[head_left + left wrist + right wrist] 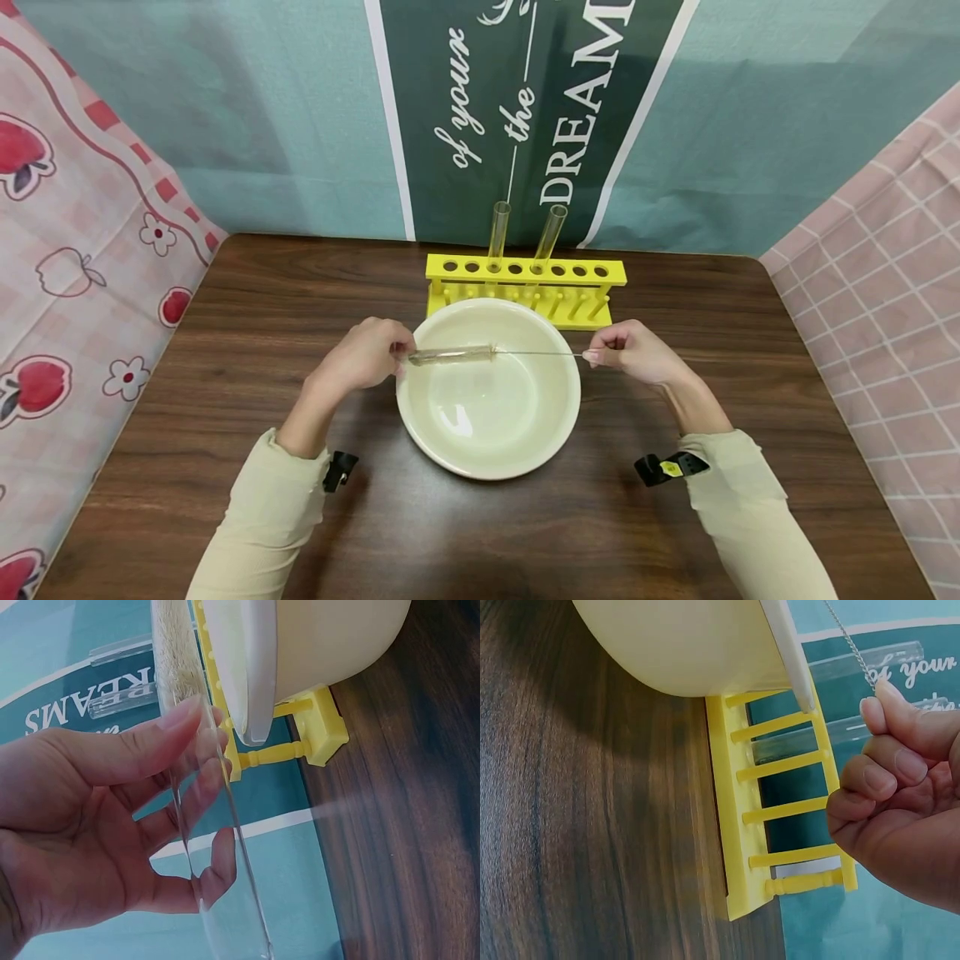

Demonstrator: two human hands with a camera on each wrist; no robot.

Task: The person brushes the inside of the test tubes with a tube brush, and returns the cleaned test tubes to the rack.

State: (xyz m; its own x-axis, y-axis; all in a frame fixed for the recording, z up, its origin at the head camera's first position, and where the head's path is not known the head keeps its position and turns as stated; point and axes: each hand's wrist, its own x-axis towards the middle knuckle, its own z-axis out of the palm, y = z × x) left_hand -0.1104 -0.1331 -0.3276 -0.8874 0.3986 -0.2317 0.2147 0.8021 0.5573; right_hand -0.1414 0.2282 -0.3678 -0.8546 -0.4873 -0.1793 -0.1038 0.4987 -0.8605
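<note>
Over a cream basin (487, 462), my left hand (371, 354) holds a clear glass test tube (450, 355) lying nearly level. In the left wrist view the thumb and fingers of that hand (112, 817) grip the tube (225, 900) along its side. Pale bristles of a test tube brush (180, 667) show inside the glass. From the tube's mouth the brush's thin twisted wire (536, 353) runs to the right. My right hand (633, 354) pinches the wire's end between thumb and index finger, the other fingers curled, as the right wrist view of the hand (907, 765) shows.
Behind the basin stands a yellow test tube rack (525, 271) with two upright glass tubes, one (498, 237) left of the other (551, 237). All sits on a dark wooden table (300, 275). A teal cloth (300, 125) hangs along the back.
</note>
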